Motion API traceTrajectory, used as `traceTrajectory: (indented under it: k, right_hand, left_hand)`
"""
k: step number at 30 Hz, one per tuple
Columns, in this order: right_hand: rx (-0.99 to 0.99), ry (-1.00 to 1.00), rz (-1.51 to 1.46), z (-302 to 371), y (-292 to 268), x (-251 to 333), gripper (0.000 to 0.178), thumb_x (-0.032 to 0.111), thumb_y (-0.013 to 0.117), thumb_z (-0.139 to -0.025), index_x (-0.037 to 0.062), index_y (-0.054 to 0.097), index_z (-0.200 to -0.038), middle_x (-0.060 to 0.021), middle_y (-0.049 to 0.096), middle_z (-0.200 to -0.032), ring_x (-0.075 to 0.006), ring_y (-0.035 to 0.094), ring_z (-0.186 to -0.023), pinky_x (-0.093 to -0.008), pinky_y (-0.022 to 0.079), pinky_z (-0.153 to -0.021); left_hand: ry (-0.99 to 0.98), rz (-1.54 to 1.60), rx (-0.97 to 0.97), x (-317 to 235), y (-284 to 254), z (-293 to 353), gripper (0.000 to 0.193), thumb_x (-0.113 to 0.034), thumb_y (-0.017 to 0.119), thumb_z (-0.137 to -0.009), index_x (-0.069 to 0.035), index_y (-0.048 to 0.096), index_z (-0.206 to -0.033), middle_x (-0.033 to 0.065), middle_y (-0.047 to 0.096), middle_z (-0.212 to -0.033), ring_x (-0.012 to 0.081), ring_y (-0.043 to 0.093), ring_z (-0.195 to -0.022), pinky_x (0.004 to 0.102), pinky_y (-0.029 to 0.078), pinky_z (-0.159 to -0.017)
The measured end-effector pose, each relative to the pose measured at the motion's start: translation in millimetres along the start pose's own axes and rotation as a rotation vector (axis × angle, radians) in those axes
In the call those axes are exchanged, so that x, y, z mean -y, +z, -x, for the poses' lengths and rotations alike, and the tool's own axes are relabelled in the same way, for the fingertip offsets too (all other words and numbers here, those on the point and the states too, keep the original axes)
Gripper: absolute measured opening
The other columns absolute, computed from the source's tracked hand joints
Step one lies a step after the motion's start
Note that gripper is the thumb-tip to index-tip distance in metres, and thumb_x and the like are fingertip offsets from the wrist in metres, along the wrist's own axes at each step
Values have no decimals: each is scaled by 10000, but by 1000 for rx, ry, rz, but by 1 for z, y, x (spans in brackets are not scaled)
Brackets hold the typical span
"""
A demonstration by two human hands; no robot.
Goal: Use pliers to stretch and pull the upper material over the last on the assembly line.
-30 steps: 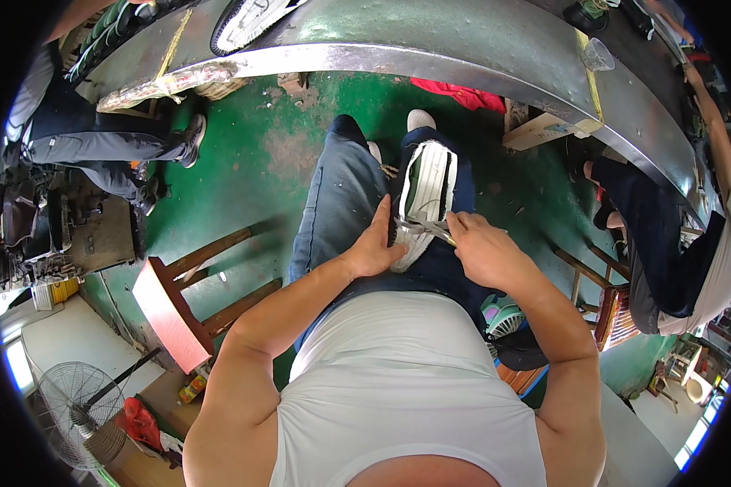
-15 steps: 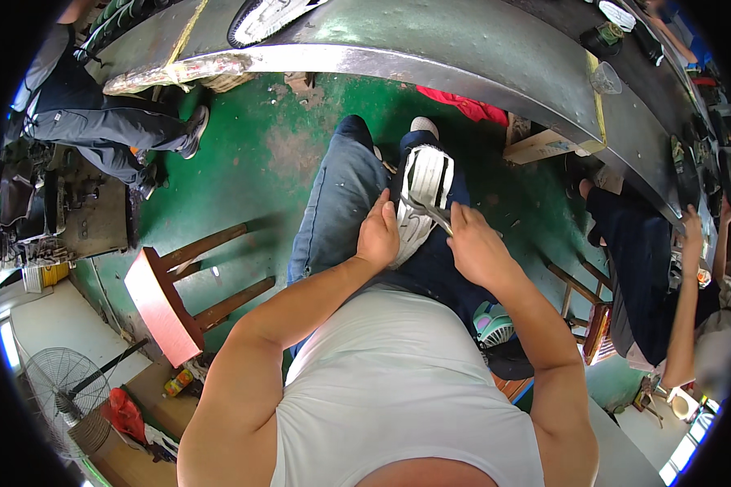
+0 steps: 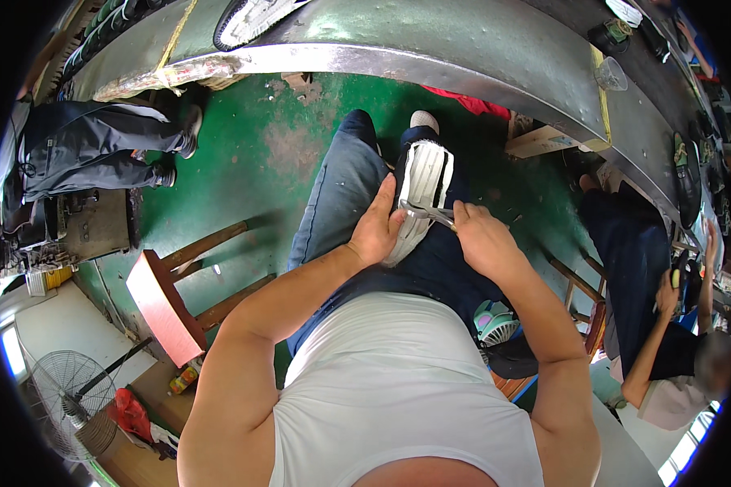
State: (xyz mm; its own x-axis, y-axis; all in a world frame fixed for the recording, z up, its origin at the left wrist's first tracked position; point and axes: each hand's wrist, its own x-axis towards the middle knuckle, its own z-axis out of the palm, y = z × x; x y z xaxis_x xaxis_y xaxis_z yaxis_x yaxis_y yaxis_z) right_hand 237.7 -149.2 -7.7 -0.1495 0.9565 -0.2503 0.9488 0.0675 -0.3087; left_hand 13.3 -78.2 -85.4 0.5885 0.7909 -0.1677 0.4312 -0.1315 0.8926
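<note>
Across my thighs lies a shoe [image 3: 422, 174] with its pale, ridged underside facing up and dark edges along its sides. My left hand [image 3: 376, 229] is closed around the shoe's left side, its thumb near the edge and its other fingers partly hidden. My right hand [image 3: 486, 243] grips the handles of metal pliers [image 3: 434, 213], which reach left over the lower half of the underside. The pliers' jaws meet the shoe close to my left thumb. Whether they pinch any material there is too small to tell.
A long metal workbench [image 3: 333, 61] curves across the far side, with another shoe [image 3: 248, 20] on it. A wooden stool [image 3: 166, 304] stands left. A person [image 3: 97, 146] stands far left; another [image 3: 650, 325] sits right, handling a dark item. A wire fan [image 3: 69, 398] is lower left.
The pliers have swung to lie more level across the shoe, and my right hand has turned with them. My left hand has shifted slightly left. The person at right has brought a hand lower.
</note>
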Motion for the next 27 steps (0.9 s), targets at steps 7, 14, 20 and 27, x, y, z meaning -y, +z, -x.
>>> traceTrajectory:
  k: [7,14,20,27]
  right_hand:
    - [-23,-188,-323,-15,34,-43,256,191,655,-885,37,596,-1080,-160,650,-905,-363,656,-824,-439,542,-712]
    - [-5,-15,-284,34,41,-31,245,171,658,-895,51,587,-1096,-183,667,-970,-388,662,-887,-474,522,-743]
    - [222,90,-554,-2,-22,-34,269,241,613,-951,-7,584,-1049,-248,653,-908,-425,635,-879,-468,496,-754]
    - [21,84,-286,-36,25,-39,363,343,497,-1014,-10,536,-940,-264,658,-891,-440,643,-847,-515,507,-757]
  left_hand:
    - [63,27,-19,9,3,-4,648,-152,519,-1003,46,209,-1537,271,199,-1599,385,239,-1482,360,221,-1209]
    - [220,-292,84,-7,-4,0,572,-209,552,-993,-194,363,-1533,266,198,-1590,431,326,-1429,411,370,-1144]
    - [105,-376,158,-23,-15,-12,571,-247,545,-997,-224,356,-1536,342,157,-1569,490,448,-1322,419,468,-1065]
    - [-102,-679,496,-66,-33,-27,668,-383,506,-1010,-288,182,-1586,344,68,-1588,490,451,-1322,437,492,-1019]
